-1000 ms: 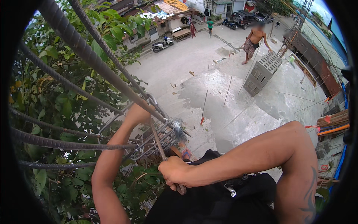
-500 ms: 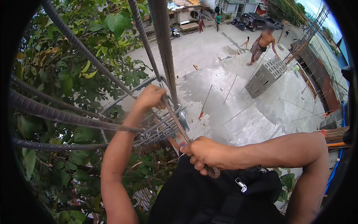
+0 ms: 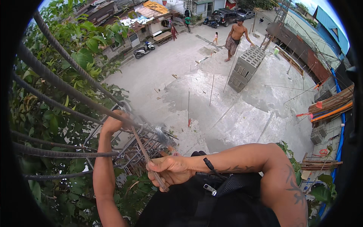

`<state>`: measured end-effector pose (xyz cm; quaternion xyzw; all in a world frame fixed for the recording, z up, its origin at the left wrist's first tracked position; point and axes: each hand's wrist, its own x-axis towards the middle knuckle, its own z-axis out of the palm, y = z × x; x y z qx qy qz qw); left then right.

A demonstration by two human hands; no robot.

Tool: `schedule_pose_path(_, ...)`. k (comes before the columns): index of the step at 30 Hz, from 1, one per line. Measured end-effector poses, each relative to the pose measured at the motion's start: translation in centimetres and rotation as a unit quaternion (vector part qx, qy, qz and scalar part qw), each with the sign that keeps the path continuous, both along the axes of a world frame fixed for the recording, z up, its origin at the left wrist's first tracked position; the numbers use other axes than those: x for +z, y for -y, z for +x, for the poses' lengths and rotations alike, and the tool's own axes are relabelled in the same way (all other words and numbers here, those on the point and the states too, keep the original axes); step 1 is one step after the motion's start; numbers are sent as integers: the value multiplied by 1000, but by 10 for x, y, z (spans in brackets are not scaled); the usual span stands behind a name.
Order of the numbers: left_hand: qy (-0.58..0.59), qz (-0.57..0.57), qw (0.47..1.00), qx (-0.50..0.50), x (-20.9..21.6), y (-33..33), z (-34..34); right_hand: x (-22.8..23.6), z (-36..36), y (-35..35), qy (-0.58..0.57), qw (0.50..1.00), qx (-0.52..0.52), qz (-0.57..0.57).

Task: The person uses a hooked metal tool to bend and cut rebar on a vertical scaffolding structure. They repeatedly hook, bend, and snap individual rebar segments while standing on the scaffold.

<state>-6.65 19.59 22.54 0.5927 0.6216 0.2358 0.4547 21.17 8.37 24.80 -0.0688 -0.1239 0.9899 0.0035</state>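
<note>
In my right hand (image 3: 170,169) is a thin rusty metal bar (image 3: 141,145), gripped near its lower end. The bar slants up and left to my left hand (image 3: 114,123). The fingers of that hand are closed beside a thick ribbed rebar (image 3: 81,94), near the bar's upper end; what they grip is partly hidden. Several long rebars fan out toward the left edge. Beneath my hands lies a stack of bent steel stirrups (image 3: 130,151) around the rebars. A bundle of thin tie wire (image 3: 162,135) hangs at its right side.
Leafy branches (image 3: 81,56) crowd the left. Far below is a concrete slab (image 3: 196,113) with upright thin rods. A person (image 3: 236,36) stands by stacked hollow blocks (image 3: 247,64). Planks (image 3: 332,102) and a blue hose (image 3: 340,142) lie at right; a scooter (image 3: 143,49) is parked farther off.
The view has tilted up and swung right, so my hands and the rebars appear farther left. My right hand has turned, showing more of its fingers around the bar, which slants more steeply.
</note>
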Motion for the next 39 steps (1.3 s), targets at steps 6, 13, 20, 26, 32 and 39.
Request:
schedule_pose_path(6,204,-16,978,37,-15,5,-7,33,-46,29,205,961,-52,178)
schedule_pose_path(13,310,-8,949,58,-38,5,-16,10,-55,36,190,950,-117,217)
schedule_pose_path(20,332,14,943,13,-40,11,-22,-15,-79,42,-181,965,-42,-185)
schedule_pose_path(26,296,33,950,92,-35,8,-10,-6,-88,41,-303,912,7,-276)
schedule_pose_path(32,287,-43,947,136,-33,-14,-5,-13,-83,35,-271,906,-19,-325)
schedule_pose_path(39,286,-50,953,84,-24,-19,-1,-22,-86,32,-199,931,-9,-306)
